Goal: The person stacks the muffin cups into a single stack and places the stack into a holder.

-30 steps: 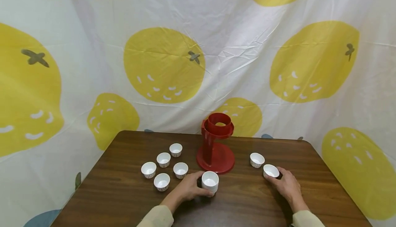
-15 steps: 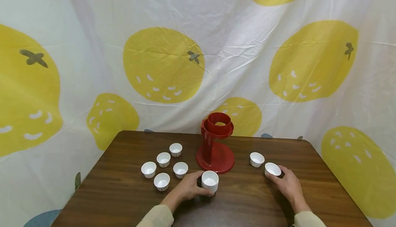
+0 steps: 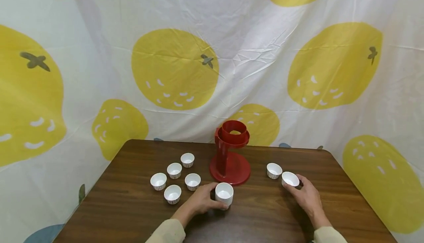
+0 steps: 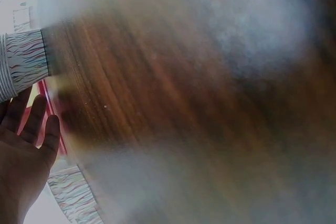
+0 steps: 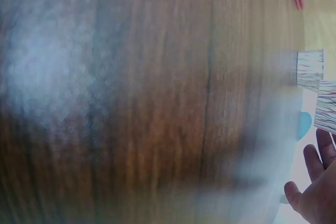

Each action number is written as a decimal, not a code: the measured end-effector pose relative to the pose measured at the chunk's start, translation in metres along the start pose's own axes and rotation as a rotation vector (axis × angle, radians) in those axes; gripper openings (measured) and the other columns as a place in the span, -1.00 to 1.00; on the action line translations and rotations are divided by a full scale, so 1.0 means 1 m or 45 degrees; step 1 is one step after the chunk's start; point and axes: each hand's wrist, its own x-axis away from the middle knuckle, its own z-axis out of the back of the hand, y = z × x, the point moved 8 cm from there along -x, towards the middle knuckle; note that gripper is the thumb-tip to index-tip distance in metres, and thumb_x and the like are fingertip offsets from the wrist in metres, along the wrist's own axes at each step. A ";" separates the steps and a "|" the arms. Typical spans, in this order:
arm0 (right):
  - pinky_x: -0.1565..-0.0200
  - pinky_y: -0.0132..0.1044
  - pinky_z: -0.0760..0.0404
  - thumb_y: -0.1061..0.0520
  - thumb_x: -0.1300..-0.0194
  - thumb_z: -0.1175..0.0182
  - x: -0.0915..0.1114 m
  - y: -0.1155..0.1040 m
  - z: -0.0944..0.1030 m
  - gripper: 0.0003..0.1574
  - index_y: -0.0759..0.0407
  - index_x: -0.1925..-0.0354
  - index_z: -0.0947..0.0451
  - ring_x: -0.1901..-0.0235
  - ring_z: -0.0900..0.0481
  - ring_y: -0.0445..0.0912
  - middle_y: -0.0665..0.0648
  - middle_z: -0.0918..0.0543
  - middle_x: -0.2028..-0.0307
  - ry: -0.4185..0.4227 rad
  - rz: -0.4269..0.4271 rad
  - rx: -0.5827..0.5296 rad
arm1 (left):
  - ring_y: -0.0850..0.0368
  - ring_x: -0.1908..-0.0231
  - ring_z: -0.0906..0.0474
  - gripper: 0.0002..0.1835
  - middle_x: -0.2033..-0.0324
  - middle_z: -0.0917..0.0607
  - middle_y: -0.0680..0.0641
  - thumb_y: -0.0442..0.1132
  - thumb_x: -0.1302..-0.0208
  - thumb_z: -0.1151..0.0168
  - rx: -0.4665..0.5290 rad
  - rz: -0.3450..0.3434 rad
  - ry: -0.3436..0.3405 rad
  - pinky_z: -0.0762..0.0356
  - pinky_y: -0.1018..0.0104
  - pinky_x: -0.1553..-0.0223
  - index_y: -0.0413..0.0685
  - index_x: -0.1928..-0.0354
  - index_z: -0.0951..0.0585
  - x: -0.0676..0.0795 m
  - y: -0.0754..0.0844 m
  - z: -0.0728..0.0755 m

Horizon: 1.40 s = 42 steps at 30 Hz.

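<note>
My left hand (image 3: 202, 199) holds a stack of nested white baking cups (image 3: 224, 194) near the middle of the table, thumb on the near side and fingers round the far side. Wavy coloured lines cover the wall of the lowest cup, and several rims show together in the left wrist view, where the stack (image 4: 26, 61) is cut by the edge. On the right, my right hand (image 3: 306, 195) pinches a single baking cup (image 3: 290, 179) between thumb and fingers, its mouth upward. Just beyond it stands another baking cup (image 3: 274, 171); both cups carry wavy lines in the right wrist view.
A red stand (image 3: 228, 158) with a round base and a ring-shaped top is behind the stack. Several separate baking cups (image 3: 173, 194) are spread over the left of the dark wooden table (image 3: 258, 217). A lemon-print cloth (image 3: 251, 33) hangs behind the table.
The right hand has moved its baking cup slightly up and away, nearer the other cup on that side. The left hand and the stack have stayed in place.
</note>
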 end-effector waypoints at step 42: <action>-0.07 0.00 -0.40 -0.15 -0.15 -0.45 0.010 -0.079 -0.024 -0.13 0.24 -0.28 -0.41 -0.08 -0.52 0.12 0.31 -0.57 -0.13 -0.014 0.187 -0.178 | 0.09 0.04 -0.57 -0.35 0.15 -0.70 0.08 -0.04 0.09 -0.62 0.010 -0.015 0.005 -0.44 0.07 -0.13 -0.05 -0.09 -0.61 0.002 0.004 0.002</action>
